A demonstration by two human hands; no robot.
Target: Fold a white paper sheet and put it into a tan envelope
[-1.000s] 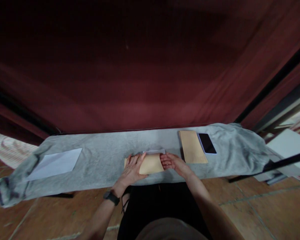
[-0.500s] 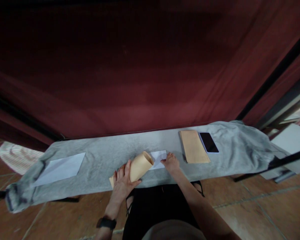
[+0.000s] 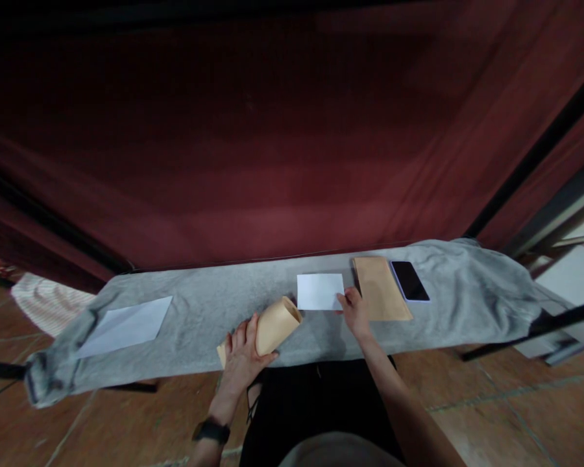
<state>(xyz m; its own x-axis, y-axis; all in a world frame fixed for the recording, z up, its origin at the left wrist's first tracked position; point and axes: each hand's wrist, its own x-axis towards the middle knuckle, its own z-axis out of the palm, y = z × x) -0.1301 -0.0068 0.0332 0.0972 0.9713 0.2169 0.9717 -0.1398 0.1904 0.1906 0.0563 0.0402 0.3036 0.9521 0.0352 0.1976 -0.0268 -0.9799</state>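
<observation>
The head view showed me a change from the pictures just before: the white card, which half a second earlier had lain tucked close by the mouth of the brown envelope, now lay flat and well clear of it, farther back on the table. The right hand had gone with it; its fingers pinched or pressed the card's near right corner, though I could not tell which. The left hand had stayed at the near edge, fingers clenched around the envelope, which bulged into a rounded tube with its open mouth turned toward the card. I judged from this that the card was out of the envelope and being laid aside, the envelope held ready. Just right of the card lay a stack of brown envelopes, and touching its right edge a dark phone, screen up. Far to the left, well apart from the hands, lay a white sheet. A grey cloth covered the whole table and sagged over both ends. Behind it hung a dark red curtain; below, the floor was reddish tile, and I saw a black watch on the left wrist.
</observation>
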